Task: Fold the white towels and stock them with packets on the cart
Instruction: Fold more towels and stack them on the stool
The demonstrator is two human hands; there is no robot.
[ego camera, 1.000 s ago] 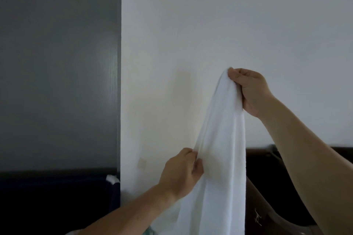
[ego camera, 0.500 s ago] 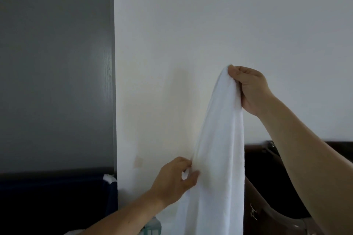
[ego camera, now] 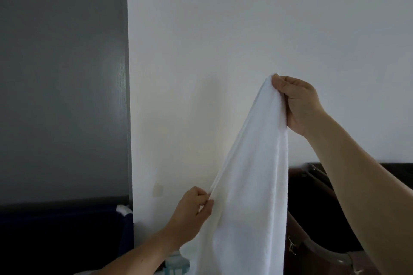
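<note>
A white towel (ego camera: 252, 185) hangs in front of a white wall, bunched at the top and running out of the frame's bottom edge. My right hand (ego camera: 297, 102) holds it up, fingers curled round its top corner. Lower down, my left hand (ego camera: 192, 212) pinches the towel's left edge between thumb and fingers. The cart and the packets are not in view.
A grey door or panel (ego camera: 62, 73) fills the left. A dark brown container (ego camera: 317, 219) with a curved rim stands lower right behind the towel. A dark blue bin (ego camera: 67, 241) sits lower left. A pale teal object (ego camera: 176, 263) shows by my left forearm.
My left hand has slid down the towel's left edge and pulled it slightly leftward, spreading the cloth. My right hand has kept the top corner held up.
</note>
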